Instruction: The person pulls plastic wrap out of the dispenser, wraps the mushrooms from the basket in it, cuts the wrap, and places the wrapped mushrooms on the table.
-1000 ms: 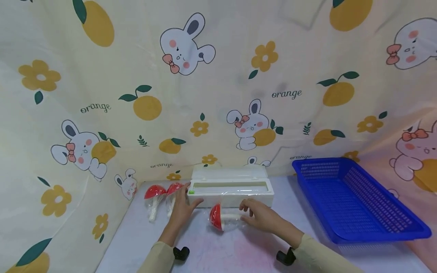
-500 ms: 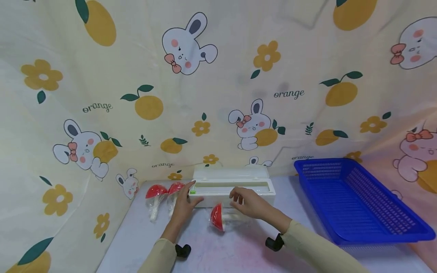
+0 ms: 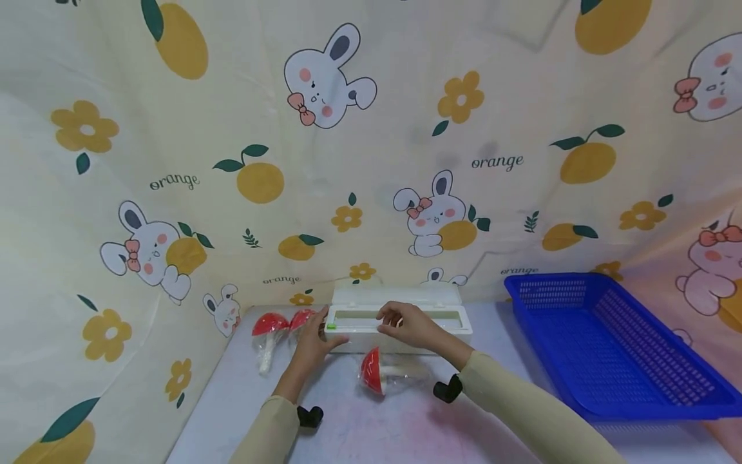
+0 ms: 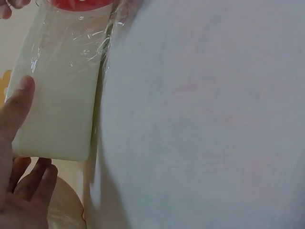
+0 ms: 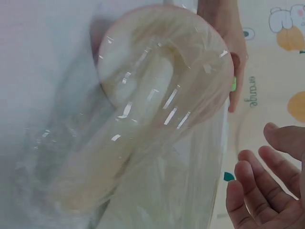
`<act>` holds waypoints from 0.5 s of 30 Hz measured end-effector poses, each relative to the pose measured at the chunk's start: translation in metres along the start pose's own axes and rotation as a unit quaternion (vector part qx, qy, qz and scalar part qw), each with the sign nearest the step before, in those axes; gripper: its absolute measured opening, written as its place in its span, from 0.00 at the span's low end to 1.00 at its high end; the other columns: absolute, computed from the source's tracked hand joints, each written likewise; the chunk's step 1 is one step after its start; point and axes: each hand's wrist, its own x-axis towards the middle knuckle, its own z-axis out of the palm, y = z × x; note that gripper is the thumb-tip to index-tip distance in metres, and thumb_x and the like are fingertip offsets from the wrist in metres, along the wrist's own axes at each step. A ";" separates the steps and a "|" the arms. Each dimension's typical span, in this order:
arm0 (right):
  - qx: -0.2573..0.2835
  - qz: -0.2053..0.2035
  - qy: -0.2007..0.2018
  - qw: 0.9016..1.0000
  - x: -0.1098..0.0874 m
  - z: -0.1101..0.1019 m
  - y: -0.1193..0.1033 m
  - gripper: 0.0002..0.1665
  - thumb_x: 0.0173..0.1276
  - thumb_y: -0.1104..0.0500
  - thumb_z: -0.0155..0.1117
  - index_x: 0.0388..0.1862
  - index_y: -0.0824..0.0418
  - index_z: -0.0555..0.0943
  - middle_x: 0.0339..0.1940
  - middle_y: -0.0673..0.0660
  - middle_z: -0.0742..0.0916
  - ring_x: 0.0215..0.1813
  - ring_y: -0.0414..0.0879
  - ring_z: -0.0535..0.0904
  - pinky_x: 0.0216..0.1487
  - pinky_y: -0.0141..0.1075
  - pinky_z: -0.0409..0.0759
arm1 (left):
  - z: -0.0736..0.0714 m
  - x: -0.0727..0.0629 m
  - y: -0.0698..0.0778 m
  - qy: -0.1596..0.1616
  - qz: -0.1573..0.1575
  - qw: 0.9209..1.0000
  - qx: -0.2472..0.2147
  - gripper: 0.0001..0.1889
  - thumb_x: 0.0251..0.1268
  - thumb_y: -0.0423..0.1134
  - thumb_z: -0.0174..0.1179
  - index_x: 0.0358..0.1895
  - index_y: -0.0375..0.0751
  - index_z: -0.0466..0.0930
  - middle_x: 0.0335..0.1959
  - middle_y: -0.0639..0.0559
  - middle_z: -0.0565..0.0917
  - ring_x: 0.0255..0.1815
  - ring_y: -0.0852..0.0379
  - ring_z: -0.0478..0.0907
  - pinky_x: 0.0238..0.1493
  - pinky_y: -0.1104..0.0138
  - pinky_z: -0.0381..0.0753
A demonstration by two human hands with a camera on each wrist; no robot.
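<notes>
A white cling film dispenser [image 3: 382, 344] stands at the back of the table with its lid [image 3: 371, 294] raised. At its left end my left hand [image 3: 312, 348] holds it, the thumb on the front face and the other fingers around the end. My right hand [image 3: 410, 324] is over the long slot, fingers loosely bent, with nothing visible in them. In front of the dispenser, a red-capped toy mushroom [image 3: 371, 372] lies on its side in clear film, its pale stem [image 5: 109, 148] pointing right. Both hands are apart from it.
Two more film-wrapped toy mushrooms, one nearer the edge [image 3: 270, 324] and one partly behind the left hand [image 3: 301, 318], lie at the left. A blue plastic basket [image 3: 614, 348] stands at the right. Patterned cloth [image 3: 382, 161] hangs behind the table [image 3: 371, 432].
My right hand has moved left and up, from beside the mushroom's stem to over the dispenser's slot. The left hand has stayed at the dispenser's end. The mushroom lies where it was.
</notes>
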 end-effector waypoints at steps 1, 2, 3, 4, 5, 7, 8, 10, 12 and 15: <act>0.001 0.001 -0.003 1.000 0.003 0.001 0.000 0.14 0.76 0.56 0.73 0.55 0.62 0.85 0.39 0.47 0.86 0.41 0.41 0.81 0.44 0.31 0.83 | 0.000 0.000 0.000 -0.001 -0.002 1.000 0.006 0.54 0.60 0.54 0.80 0.87 0.53 0.59 0.80 0.41 0.67 0.81 0.37 0.63 0.80 0.40 0.64; 0.000 0.000 -0.005 1.000 0.006 0.001 0.000 0.14 0.77 0.56 0.72 0.55 0.62 0.85 0.39 0.47 0.86 0.41 0.41 0.81 0.44 0.31 0.83 | 0.000 0.001 -0.001 -0.002 -0.001 1.000 0.007 0.53 0.60 0.54 0.79 0.87 0.52 0.59 0.80 0.41 0.67 0.80 0.37 0.64 0.79 0.40 0.65; 0.001 -0.002 -0.007 1.000 0.009 0.002 0.000 0.14 0.77 0.56 0.72 0.55 0.63 0.85 0.39 0.47 0.86 0.42 0.41 0.81 0.45 0.31 0.83 | 0.000 0.001 -0.002 -0.003 0.001 1.000 0.008 0.53 0.61 0.54 0.79 0.86 0.51 0.59 0.79 0.41 0.68 0.79 0.37 0.66 0.79 0.41 0.67; 0.001 -0.005 -0.009 1.000 0.011 0.002 -0.001 0.14 0.77 0.56 0.72 0.55 0.63 0.85 0.39 0.48 0.86 0.42 0.41 0.81 0.45 0.32 0.83 | 0.000 0.002 -0.002 -0.004 0.002 1.000 0.009 0.53 0.61 0.54 0.79 0.86 0.51 0.60 0.79 0.41 0.68 0.79 0.37 0.66 0.78 0.41 0.67; 0.002 -0.010 -0.011 1.000 0.014 0.003 -0.001 0.15 0.77 0.57 0.72 0.55 0.64 0.85 0.39 0.48 0.87 0.42 0.42 0.81 0.45 0.32 0.84 | 0.000 0.003 -0.003 -0.004 0.003 1.000 0.008 0.53 0.61 0.54 0.79 0.86 0.52 0.60 0.80 0.41 0.67 0.80 0.38 0.66 0.78 0.42 0.68; 0.004 -0.019 -0.016 1.000 0.020 0.004 -0.001 0.15 0.77 0.57 0.72 0.55 0.65 0.85 0.40 0.49 0.87 0.42 0.42 0.82 0.46 0.33 0.84 | 0.000 0.004 -0.004 -0.002 0.010 1.000 0.006 0.52 0.61 0.55 0.79 0.86 0.51 0.61 0.82 0.41 0.66 0.81 0.37 0.65 0.78 0.41 0.68; 0.005 -0.023 -0.020 1.000 0.023 0.005 -0.001 0.15 0.77 0.57 0.72 0.56 0.65 0.85 0.40 0.49 0.87 0.42 0.41 0.82 0.47 0.33 0.84 | 0.000 0.004 -0.005 -0.002 0.012 1.000 0.002 0.52 0.61 0.55 0.79 0.86 0.50 0.61 0.82 0.41 0.67 0.81 0.36 0.65 0.77 0.41 0.69; 0.013 -0.030 -0.025 0.999 0.030 0.007 0.000 0.15 0.77 0.58 0.72 0.56 0.65 0.85 0.40 0.49 0.87 0.42 0.41 0.82 0.47 0.34 0.84 | 0.000 0.005 -0.006 -0.002 0.014 1.000 -0.006 0.52 0.61 0.55 0.79 0.86 0.50 0.61 0.82 0.42 0.68 0.81 0.37 0.66 0.77 0.42 0.70; 0.020 -0.032 -0.030 0.999 0.036 0.009 0.001 0.14 0.76 0.59 0.73 0.56 0.64 0.86 0.40 0.49 0.88 0.41 0.41 0.82 0.48 0.33 0.84 | 0.001 0.005 -0.009 -0.002 0.016 1.000 -0.019 0.51 0.61 0.54 0.79 0.85 0.50 0.62 0.81 0.42 0.71 0.79 0.38 0.70 0.75 0.43 0.73; 0.034 -0.033 -0.038 0.998 0.043 0.014 0.003 0.14 0.76 0.60 0.73 0.56 0.64 0.87 0.40 0.50 0.89 0.42 0.40 0.83 0.49 0.33 0.84 | 0.002 0.005 -0.012 -0.003 0.013 0.999 -0.035 0.50 0.61 0.53 0.79 0.85 0.54 0.63 0.79 0.43 0.74 0.76 0.40 0.74 0.74 0.46 0.75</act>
